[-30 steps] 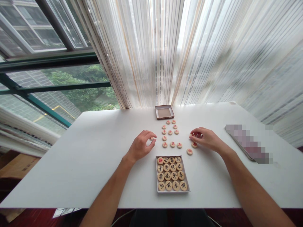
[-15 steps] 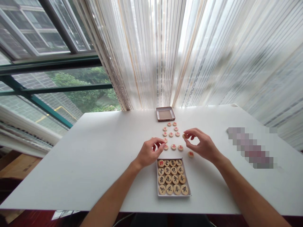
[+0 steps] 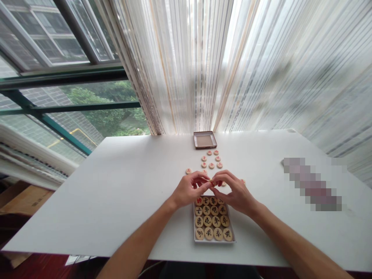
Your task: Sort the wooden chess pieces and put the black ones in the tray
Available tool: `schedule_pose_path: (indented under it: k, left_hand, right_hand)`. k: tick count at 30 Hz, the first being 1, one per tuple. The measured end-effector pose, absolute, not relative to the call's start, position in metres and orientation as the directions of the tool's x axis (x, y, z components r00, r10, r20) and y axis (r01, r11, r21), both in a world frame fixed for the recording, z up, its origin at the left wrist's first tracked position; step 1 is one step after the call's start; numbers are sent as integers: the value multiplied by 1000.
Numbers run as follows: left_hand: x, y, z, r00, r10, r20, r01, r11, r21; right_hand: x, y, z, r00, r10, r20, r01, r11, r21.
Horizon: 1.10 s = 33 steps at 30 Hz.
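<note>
Above the far edge of an open box [image 3: 231,221], my left hand [image 3: 190,188] and my right hand [image 3: 232,190] meet fingertip to fingertip. Pinched between them is a round wooden Chinese chess piece [image 3: 212,182], tilted on its edge. Rows of pieces fill the box, mostly black-marked, with one red-marked piece [image 3: 199,200] in its far left corner. Beyond my hands, several red-marked Chinese chess pieces [image 3: 211,166] lie on the white table. My fingers partly cover the nearest of these and the box's far row.
A shallow brown-rimmed box lid [image 3: 205,140] lies at the table's far edge, before a striped curtain [image 3: 186,77]. Off to the right is a pixelated long object [image 3: 312,184]. A window [image 3: 66,89] is at the left, with a cardboard box [image 3: 29,201] below it.
My right hand has brought its piece left and nearer, to my left hand's fingertips. My left hand has shifted slightly right, off the loose pieces, and its fingers now meet that piece.
</note>
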State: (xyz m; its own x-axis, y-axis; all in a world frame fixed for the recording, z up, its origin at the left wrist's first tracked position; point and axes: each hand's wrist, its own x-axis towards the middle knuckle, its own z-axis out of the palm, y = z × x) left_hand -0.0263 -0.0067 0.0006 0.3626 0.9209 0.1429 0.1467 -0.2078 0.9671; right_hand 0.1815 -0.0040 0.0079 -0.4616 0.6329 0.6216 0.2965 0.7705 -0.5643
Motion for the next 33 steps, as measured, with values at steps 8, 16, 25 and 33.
schedule_pose_path:
  k: [8,16,25,33]
  left_hand:
    - [-26,-5,3,331,923,197,180,-267,947]
    - [-29,-6,2,393,904,170,152,-246,957]
    - [-28,-4,-3,358,913,193,102,-243,965]
    - [-30,-4,-2,358,913,195,116,-251,961]
  right_hand:
    - [179,-5,6,-472,650,595,301,753,-585]
    - [181,-5,2,-437,686,581,354,725,-590]
    - [181,-3,1,-411,711,571,378,703,-603]
    - [181,-4,0,-399,750,528,392,660,-641]
